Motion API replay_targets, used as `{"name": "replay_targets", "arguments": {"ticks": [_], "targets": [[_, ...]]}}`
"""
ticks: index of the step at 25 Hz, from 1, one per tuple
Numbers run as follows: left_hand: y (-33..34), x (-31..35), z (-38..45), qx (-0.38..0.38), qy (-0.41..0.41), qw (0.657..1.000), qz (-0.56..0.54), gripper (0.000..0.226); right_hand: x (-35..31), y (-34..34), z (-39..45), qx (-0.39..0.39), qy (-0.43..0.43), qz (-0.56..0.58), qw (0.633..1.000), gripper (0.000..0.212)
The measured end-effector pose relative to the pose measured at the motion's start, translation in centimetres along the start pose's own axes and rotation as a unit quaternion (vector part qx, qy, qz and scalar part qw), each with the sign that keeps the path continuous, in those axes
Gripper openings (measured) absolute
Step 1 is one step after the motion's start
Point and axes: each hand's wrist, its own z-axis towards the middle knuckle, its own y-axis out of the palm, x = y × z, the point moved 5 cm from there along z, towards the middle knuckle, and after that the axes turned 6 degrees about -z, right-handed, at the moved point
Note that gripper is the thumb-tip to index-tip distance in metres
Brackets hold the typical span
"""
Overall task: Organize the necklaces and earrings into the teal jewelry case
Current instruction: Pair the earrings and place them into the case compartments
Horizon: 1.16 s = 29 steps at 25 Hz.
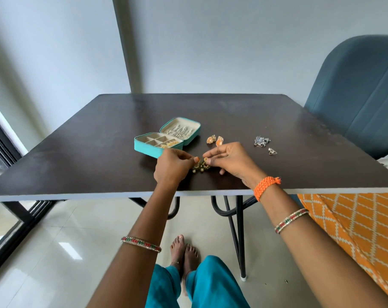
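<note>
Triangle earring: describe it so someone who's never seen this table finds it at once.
On the dark table, look right of the open teal jewelry case and past the right hand. The triangle earring lies just nearer the person than the pale blue bead cluster: small, open-framed, alone.

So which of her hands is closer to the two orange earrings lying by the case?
The right hand. Its fingers sit just below the orange earrings, almost touching. The left hand is further off, down and to their left.
</note>
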Motion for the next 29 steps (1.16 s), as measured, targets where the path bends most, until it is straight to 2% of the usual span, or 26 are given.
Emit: {"name": "replay_targets", "arguments": {"ticks": [6, 9, 12, 14, 16, 18, 22, 25, 29], "targets": [[-0.1, -0.2, 0.5, 0.03, 0.015, 0.998, 0.05, 0.021, 0.2, 0.2, 0.6, -0.013, 0.007, -0.009, 1.0, 0.02], [0.0, -0.6, 0.7, 0.013, 0.022, 1.0, -0.011, 0.027, 0.3, -0.3, 0.2, -0.001, 0.015, 0.034, 0.999, 0.021], [-0.6, -0.4, -0.4, 0.043, 0.043, 0.992, -0.114, 0.022, 0.9, -2.0, -0.9, 0.062, 0.012, 0.094, 0.994, 0.017], [-1.0, 0.3, -2.2, 0.107, 0.094, 0.973, -0.182, 0.02, 1.6, -4.3, -1.9, 0.135, -0.006, 0.103, 0.985, 0.019], [-0.6, 1.5, -3.8, 0.134, 0.164, 0.953, -0.215, 0.017, 2.6, -7.6, -2.8, 0.206, -0.017, 0.122, 0.971, 0.02], [0.8, 2.9, -4.3, 0.111, 0.221, 0.948, -0.202, 0.015, 3.8, -11.0, -3.4, 0.246, -0.021, 0.118, 0.962, 0.018], [6.2, 6.4, -3.5, -0.003, 0.307, 0.947, -0.093, 0.011, 6.2, -14.4, -3.1, 0.248, -0.008, -0.039, 0.968, 0.014], [10.9, 7.7, -1.8, -0.076, 0.291, 0.951, -0.067, 0.013, 8.0, -14.4, -1.4, 0.229, 0.028, -0.108, 0.967, 0.007], [14.6, 8.0, 0.6, -0.113, 0.227, 0.96, -0.118, 0.01, 8.1, -14.1, 0.6, 0.247, 0.091, -0.204, 0.943, 0.02]]}}
